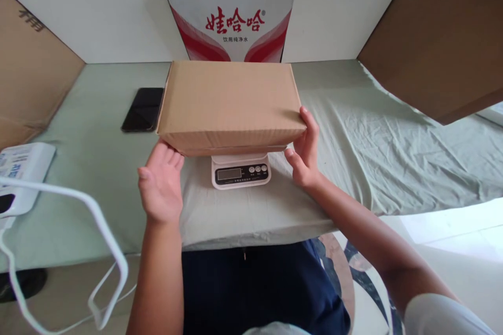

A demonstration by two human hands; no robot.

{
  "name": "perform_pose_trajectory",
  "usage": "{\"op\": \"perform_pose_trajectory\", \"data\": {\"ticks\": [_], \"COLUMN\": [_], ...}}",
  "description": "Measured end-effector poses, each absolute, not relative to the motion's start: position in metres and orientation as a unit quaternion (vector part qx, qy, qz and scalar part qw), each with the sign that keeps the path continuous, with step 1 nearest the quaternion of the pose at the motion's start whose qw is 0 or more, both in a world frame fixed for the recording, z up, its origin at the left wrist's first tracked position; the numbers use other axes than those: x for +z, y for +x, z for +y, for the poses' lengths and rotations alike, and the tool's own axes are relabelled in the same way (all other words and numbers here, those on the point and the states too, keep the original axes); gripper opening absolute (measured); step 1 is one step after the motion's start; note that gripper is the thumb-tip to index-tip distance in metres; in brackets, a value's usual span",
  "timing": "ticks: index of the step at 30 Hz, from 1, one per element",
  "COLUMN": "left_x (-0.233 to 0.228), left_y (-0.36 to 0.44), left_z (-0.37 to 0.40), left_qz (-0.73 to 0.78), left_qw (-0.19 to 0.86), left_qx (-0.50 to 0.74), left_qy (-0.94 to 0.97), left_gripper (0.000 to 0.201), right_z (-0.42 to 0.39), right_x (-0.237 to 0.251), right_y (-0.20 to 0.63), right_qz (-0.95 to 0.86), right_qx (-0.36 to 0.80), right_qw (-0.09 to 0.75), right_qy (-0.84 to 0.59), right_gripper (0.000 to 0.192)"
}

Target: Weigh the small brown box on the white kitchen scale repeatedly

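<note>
Cardboard box (230, 106): plain brown corrugated, rectangular, closed, no print visible on top or front face. Lies flat and level, long side across the view, resting on top of the scale (240, 170). Box overhangs the scale on both left and right; only the scale's front strip shows below the box's near edge. Scale: small, white, low body, grey display at left of the strip, three round buttons to its right; reading not legible.

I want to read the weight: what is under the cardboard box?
A white scale sits under the box; its front panel with display and buttons shows, but the display looks blank. The weighing platform is covered by the box.
</note>
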State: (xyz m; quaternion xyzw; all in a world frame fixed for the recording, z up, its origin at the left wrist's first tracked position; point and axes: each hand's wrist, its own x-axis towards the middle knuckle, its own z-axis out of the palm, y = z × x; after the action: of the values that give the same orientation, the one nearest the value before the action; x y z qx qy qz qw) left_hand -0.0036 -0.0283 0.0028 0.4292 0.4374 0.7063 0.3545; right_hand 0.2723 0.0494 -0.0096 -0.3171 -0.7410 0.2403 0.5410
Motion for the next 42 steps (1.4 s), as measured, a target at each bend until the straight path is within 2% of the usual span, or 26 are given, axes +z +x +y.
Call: {"op": "perform_pose_trajectory", "data": {"ticks": [9, 17, 21, 26, 30, 36, 42], "left_x": [0.000, 0.004, 0.008, 0.007, 0.003, 0.000, -0.005], "left_y": [0.002, 0.003, 0.001, 0.000, 0.001, 0.000, 0.002], "left_z": [-0.035, -0.037, -0.039, -0.039, -0.039, -0.039, -0.041], "left_qz": [0.440, 0.440, 0.444, 0.448, 0.451, 0.469, 0.478], "left_qw": [0.375, 0.359, 0.330, 0.331, 0.346, 0.372, 0.363], "left_qx": [0.695, 0.697, 0.706, 0.700, 0.691, 0.671, 0.675], "left_qy": [0.429, 0.438, 0.442, 0.448, 0.448, 0.438, 0.429], "left_gripper": [0.082, 0.077, 0.078, 0.083, 0.083, 0.084, 0.088], "right_z": [0.052, 0.048, 0.054, 0.057, 0.056, 0.055, 0.054], "right_x": [-0.012, 0.004, 0.014, 0.015, 0.009, 0.005, -0.002], "right_y": [0.273, 0.276, 0.282, 0.284, 0.282, 0.279, 0.278], "right_qz": [-0.737, -0.702, -0.672, -0.677, -0.670, -0.693, -0.713], "right_qx": [0.244, 0.305, 0.277, 0.261, 0.290, 0.308, 0.298], "right_qw": [0.541, 0.536, 0.588, 0.577, 0.589, 0.534, 0.521], "right_qy": [-0.324, -0.356, -0.355, -0.375, -0.346, -0.374, -0.363], "right_gripper": [0.082, 0.087, 0.079, 0.077, 0.074, 0.081, 0.080]}}
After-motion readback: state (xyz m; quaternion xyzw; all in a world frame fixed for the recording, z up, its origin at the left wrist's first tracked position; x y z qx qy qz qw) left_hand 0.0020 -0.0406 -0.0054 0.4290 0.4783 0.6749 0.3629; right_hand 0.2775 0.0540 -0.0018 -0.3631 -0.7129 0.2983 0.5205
